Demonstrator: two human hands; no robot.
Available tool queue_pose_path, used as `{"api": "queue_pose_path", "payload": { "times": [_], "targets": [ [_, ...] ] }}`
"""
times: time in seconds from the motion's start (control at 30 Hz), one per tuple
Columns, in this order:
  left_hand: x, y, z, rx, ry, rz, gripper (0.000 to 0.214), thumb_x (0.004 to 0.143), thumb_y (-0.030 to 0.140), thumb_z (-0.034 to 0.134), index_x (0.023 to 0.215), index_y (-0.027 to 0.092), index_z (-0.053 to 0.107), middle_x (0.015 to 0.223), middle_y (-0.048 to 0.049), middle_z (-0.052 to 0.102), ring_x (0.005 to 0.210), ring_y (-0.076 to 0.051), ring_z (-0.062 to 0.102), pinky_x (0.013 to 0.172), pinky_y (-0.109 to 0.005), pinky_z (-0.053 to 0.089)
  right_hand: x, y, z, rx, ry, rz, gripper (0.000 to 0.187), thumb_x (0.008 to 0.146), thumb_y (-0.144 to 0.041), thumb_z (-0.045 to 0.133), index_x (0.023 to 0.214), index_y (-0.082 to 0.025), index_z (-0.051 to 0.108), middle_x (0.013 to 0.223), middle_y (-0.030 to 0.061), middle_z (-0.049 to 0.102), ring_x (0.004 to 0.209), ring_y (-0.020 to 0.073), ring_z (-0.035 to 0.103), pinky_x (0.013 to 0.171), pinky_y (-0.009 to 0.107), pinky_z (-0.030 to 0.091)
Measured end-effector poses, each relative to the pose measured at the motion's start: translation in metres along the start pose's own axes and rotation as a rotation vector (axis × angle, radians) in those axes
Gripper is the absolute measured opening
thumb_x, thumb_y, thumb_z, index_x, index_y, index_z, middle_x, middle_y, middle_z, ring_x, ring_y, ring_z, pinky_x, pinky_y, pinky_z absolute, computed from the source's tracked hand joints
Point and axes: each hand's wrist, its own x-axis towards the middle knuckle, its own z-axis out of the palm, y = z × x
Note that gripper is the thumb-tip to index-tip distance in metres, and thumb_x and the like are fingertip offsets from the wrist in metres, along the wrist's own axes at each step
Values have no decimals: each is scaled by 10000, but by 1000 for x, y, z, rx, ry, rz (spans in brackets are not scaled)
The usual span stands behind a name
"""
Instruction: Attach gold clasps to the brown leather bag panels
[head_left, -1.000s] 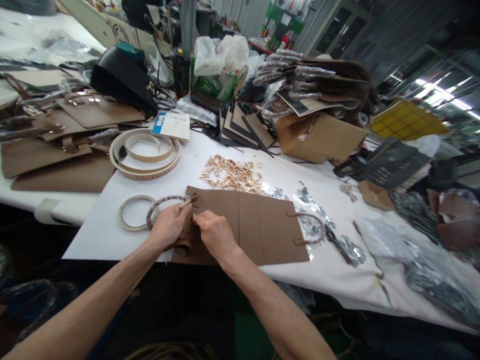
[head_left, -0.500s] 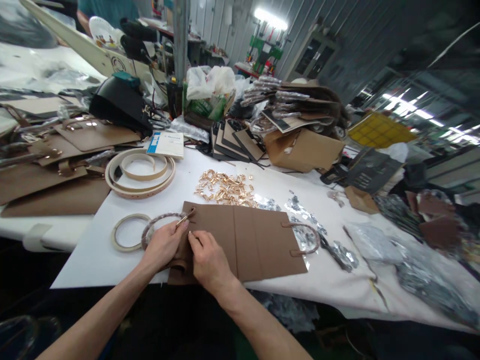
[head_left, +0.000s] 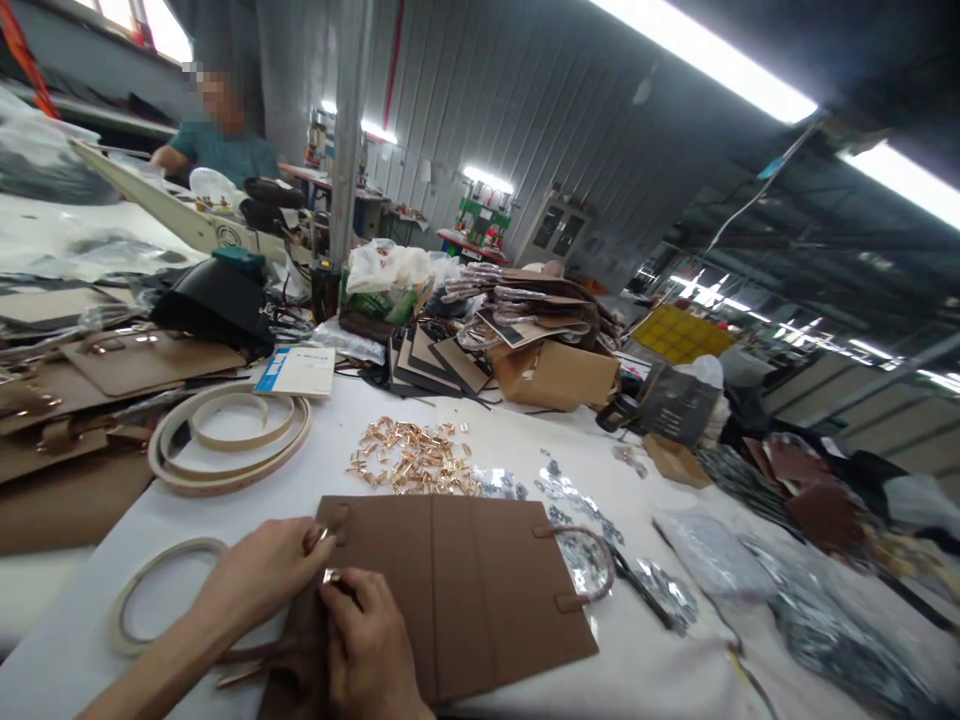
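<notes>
A brown leather bag panel [head_left: 472,590] lies flat in front of me, with a plastic-wrapped loop handle [head_left: 609,560] on its right end. My left hand [head_left: 262,570] is closed at the panel's upper left corner, its fingers on the other bag handle [head_left: 315,538], which looks shiny there. Just below, my right hand [head_left: 371,635] pinches a small shiny metal piece [head_left: 331,576] over the panel's left part. Under my wrists, the folded brown leather is partly hidden. Several small gold metal fittings [head_left: 409,455] are heaped beyond the panel.
Small silver plates [head_left: 570,490] and a dark-handled tool [head_left: 645,590] lie to the right. At left are a tape roll [head_left: 127,610], coiled strips [head_left: 161,450] and stacked brown bags [head_left: 67,500]. A cardboard box [head_left: 555,375] stands behind. A person [head_left: 225,150] sits farther back.
The view has tilted up, so the table sits lower in the picture. My left hand has turned over the handle end, and a shiny piece now shows at my right fingertips.
</notes>
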Motion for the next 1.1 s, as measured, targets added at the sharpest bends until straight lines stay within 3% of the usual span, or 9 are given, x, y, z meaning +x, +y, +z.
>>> {"api": "queue_pose_path", "payload": {
  "times": [0.1,0.17,0.27,0.37,0.5,0.63,0.73,0.87,1.1],
  "targets": [
    [32,7,-11,-529,-124,-57,547,810,735,551,681,209,628,571,-44,646,549,-216,627,553,-305,438,-1,3,3,36,19,-6,591,879,-124,586,1419,-363,595,1312,82,675,1180,273,664,976,402,632],
    [49,7,-12,-808,-121,-116,615,754,776,627,832,172,708,731,-88,735,639,-215,675,605,-310,512,-2,2,2,33,8,3,595,866,-120,597,1410,-359,603,1313,85,674,1192,271,668,983,396,631],
    [64,-1,-5,-977,-116,-86,664,735,750,698,1043,163,738,1081,-165,781,914,-254,746,795,-350,596,2,1,-9,61,-53,32,524,876,-136,625,1358,-342,651,1295,75,692,1188,257,685,1003,372,620],
    [70,-12,4,-959,-112,-24,648,623,618,836,1094,185,727,1137,-155,788,1051,-289,742,917,-391,594,26,5,-33,189,-73,76,348,924,-187,669,1242,-317,725,1175,39,752,1080,213,730,956,313,616],
    [73,-18,15,-916,-69,16,637,548,487,858,1081,170,711,1176,-154,786,1108,-303,735,1004,-415,565,97,29,-65,126,85,89,186,998,-248,626,1113,-230,771,1059,59,778,981,189,727,906,304,585],
    [76,-21,21,-841,-26,32,602,641,474,782,1137,144,694,1192,-158,783,1084,-289,749,990,-401,573,175,63,-73,-228,-207,89,201,994,-190,637,1132,-215,780,1164,64,777,1095,173,708,1009,294,525],
    [77,-23,23,-767,5,34,568,682,459,766,1159,158,696,1163,-134,796,1049,-282,761,935,-380,593,210,81,-68,-343,-369,108,158,911,-197,753,1053,-232,811,1166,64,779,1108,192,708,1000,287,515],
    [76,-19,25,-627,72,19,495,736,449,737,1148,178,705,1104,-95,804,973,-258,769,887,-346,590,225,95,-54,-412,-434,171,183,777,-263,879,946,-223,822,1030,81,798,1010,236,733,896,303,537],
    [76,-5,18,-171,184,-80,424,762,410,730,1110,170,711,1156,-153,702,1086,-317,690,953,-398,508,219,94,-48,-392,-361,191,179,892,-128,662,980,-196,803,1057,112,791,1032,234,717,934,319,517]
  ]
}}
